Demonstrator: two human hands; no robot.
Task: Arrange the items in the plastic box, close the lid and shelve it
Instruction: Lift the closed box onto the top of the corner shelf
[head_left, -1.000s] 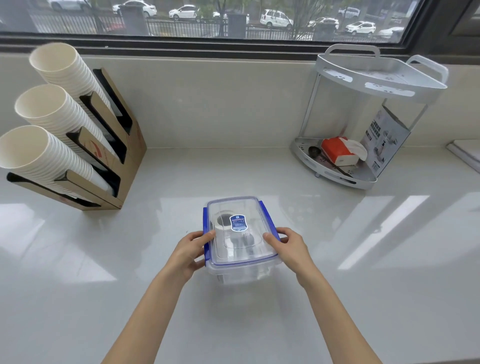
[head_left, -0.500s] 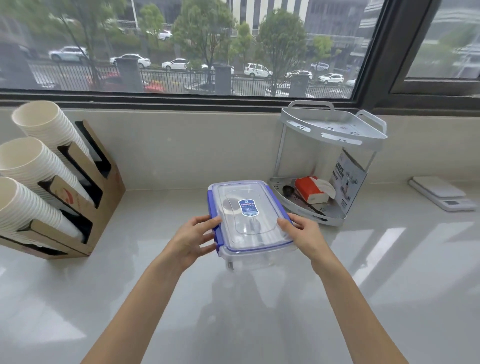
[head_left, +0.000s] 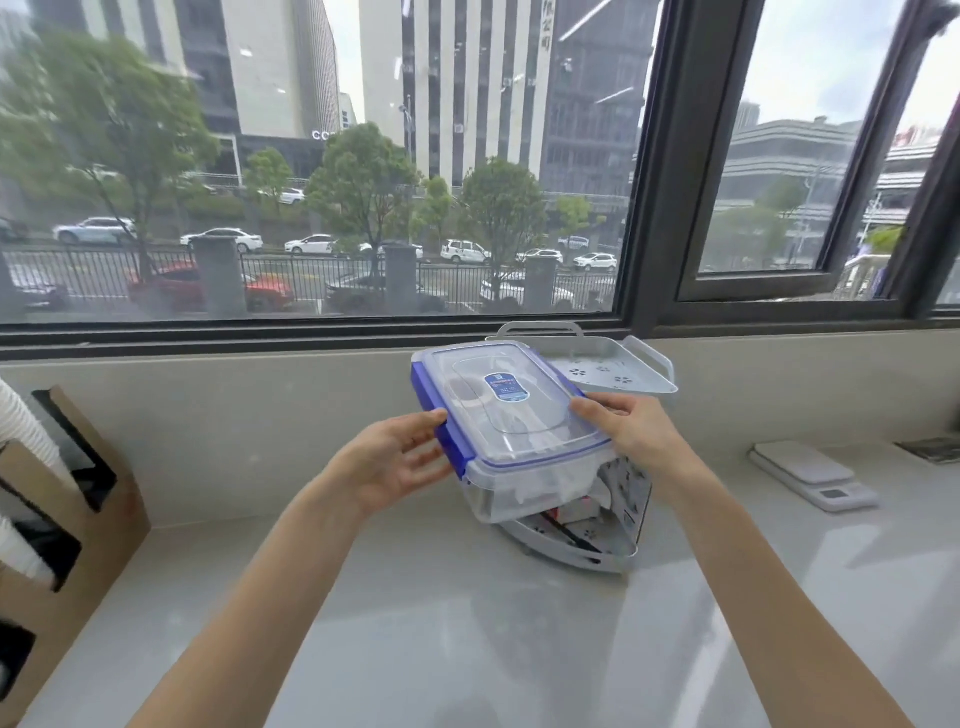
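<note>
A clear plastic box (head_left: 524, 483) with a lid edged in blue and a blue sticker on top is held up in the air above the white counter, its lid on. My left hand (head_left: 395, 462) grips its left side at the blue clasp. My right hand (head_left: 623, 431) holds its right edge. The box hangs just in front of a grey two-tier corner shelf (head_left: 618, 369), level with the shelf's upper tray. Pale items show dimly through the box wall.
The shelf's lower tray (head_left: 582, 551) holds a few small items and a printed card. A white kitchen scale (head_left: 815, 475) lies at the right. A cardboard cup holder (head_left: 62, 519) with paper cups stands at the left. A window runs behind the counter.
Both hands have lifted the closed box off the counter and carried it up and to the right, towards the shelf's upper tray. The view has tilted upward.
</note>
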